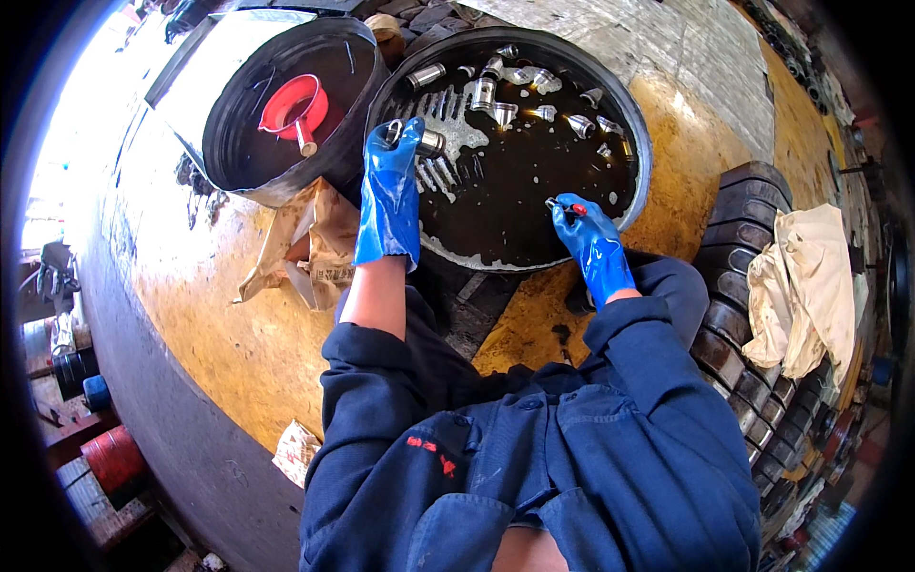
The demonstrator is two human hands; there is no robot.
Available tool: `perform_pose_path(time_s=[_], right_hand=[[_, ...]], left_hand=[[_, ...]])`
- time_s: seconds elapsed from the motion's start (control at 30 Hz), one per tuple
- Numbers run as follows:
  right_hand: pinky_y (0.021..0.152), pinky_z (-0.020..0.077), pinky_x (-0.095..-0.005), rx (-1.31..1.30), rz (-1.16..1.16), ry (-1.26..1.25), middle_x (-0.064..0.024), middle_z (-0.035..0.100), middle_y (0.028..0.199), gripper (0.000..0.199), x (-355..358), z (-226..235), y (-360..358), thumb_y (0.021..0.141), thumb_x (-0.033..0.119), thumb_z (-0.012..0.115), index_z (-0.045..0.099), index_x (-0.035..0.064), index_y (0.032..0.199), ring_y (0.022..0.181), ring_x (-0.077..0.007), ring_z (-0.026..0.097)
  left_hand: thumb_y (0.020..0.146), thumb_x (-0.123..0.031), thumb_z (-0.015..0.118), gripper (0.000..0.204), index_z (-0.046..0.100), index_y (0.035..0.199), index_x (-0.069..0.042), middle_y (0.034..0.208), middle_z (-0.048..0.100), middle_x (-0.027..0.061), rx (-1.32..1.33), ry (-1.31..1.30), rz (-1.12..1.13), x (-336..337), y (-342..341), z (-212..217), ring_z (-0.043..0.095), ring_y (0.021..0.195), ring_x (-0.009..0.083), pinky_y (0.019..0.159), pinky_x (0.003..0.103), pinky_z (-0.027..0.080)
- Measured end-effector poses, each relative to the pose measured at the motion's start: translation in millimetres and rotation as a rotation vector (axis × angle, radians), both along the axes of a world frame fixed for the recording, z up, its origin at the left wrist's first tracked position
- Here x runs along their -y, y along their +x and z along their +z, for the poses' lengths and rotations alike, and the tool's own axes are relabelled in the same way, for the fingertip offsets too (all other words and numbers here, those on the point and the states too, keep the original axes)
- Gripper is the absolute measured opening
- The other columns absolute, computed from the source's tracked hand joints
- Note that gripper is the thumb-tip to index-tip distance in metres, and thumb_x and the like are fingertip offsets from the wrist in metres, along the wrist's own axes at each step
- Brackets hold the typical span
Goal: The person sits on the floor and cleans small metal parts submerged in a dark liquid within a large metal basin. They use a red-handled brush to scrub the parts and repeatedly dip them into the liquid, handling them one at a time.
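Both my hands wear blue rubber gloves. My left hand (391, 176) is closed around a shiny metal cylindrical part (432, 143), raised over the left side of a round black tub (640, 143). My fingers hide much of that part. Over the tub's lower right edge, my right hand (589, 238) pinches a small tool with a red handle (578, 209); its kind does not show clearly. Dark liquid fills the tub. Several silvery metal parts (483, 93) stand or lie in it towards the far side, beside a pale ribbed piece (448, 124) partly in the liquid.
A second black tub (214, 143) at the left holds dark liquid and a red plastic scoop (286, 107). Crumpled brown paper (315, 248) lies between the tubs and me. On the right, a cream cloth (801, 286) drapes near a row of dark metal blocks (739, 257).
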State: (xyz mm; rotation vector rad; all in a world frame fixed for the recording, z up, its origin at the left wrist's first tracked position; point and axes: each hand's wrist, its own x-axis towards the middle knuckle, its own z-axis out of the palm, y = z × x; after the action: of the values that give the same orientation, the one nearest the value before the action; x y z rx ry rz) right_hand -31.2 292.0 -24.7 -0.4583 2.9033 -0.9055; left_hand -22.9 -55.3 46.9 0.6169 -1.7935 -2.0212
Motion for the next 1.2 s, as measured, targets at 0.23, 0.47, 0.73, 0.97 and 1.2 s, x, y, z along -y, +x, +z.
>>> perform_pose_path(time_s=[0.23,0.47,0.73,0.97,1.2], right_hand=[[0.077,0.0588,-0.0488,-0.015,-0.018,-0.006,-0.0155,0.075,0.097,0.021,1.8,-0.2,2.5,0.095,0.033,0.067,0.072,0.0151,0.107,0.092,-0.0399,0.072],[0.076,0.0591,-0.0479,0.013,0.007,0.001,-0.0157,0.075,0.096,0.021,0.8,-2.1,-0.5,0.095,0.032,0.067,0.071,0.0151,0.107,0.091,-0.0398,0.072],[0.075,0.0591,-0.0482,0.026,-0.013,0.012,-0.0151,0.075,0.095,0.022,0.5,-2.3,-0.4,0.096,0.033,0.066,0.071,0.0152,0.108,0.090,-0.0395,0.072],[0.074,0.0588,-0.0483,-0.012,-0.014,-0.012,-0.0150,0.075,0.094,0.021,2.4,-1.2,0.9,0.095,0.032,0.067,0.072,0.0155,0.107,0.088,-0.0400,0.072],[0.074,0.0587,-0.0485,-0.028,-0.005,-0.012,-0.0151,0.075,0.093,0.020,-0.6,-4.8,-1.1,0.095,0.032,0.068,0.072,0.0153,0.106,0.088,-0.0400,0.072]], left_hand=[[0.092,-0.031,0.081,0.037,0.069,0.116,-0.006,0.092,0.069,0.0001,0.010,-0.010,-0.008,0.9,2.5,1.4,0.058,0.074,0.0068,0.066,0.023,0.043],[0.093,-0.031,0.080,0.037,0.069,0.115,-0.004,0.092,0.069,-0.0002,0.045,-0.026,0.019,-6.0,8.4,13.3,0.056,0.077,0.0070,0.070,0.024,0.043],[0.093,-0.033,0.080,0.040,0.068,0.117,-0.003,0.095,0.069,0.0009,0.067,-0.040,0.024,-7.7,7.9,14.3,0.057,0.081,0.0090,0.073,0.025,0.045],[0.092,-0.034,0.081,0.042,0.068,0.117,-0.003,0.095,0.069,0.0012,0.046,-0.067,0.032,-3.5,6.0,7.6,0.058,0.080,0.0093,0.074,0.026,0.045],[0.093,-0.033,0.081,0.040,0.069,0.116,-0.002,0.094,0.069,0.0006,0.055,-0.033,0.027,-7.2,5.5,10.5,0.057,0.081,0.0088,0.074,0.026,0.045]])
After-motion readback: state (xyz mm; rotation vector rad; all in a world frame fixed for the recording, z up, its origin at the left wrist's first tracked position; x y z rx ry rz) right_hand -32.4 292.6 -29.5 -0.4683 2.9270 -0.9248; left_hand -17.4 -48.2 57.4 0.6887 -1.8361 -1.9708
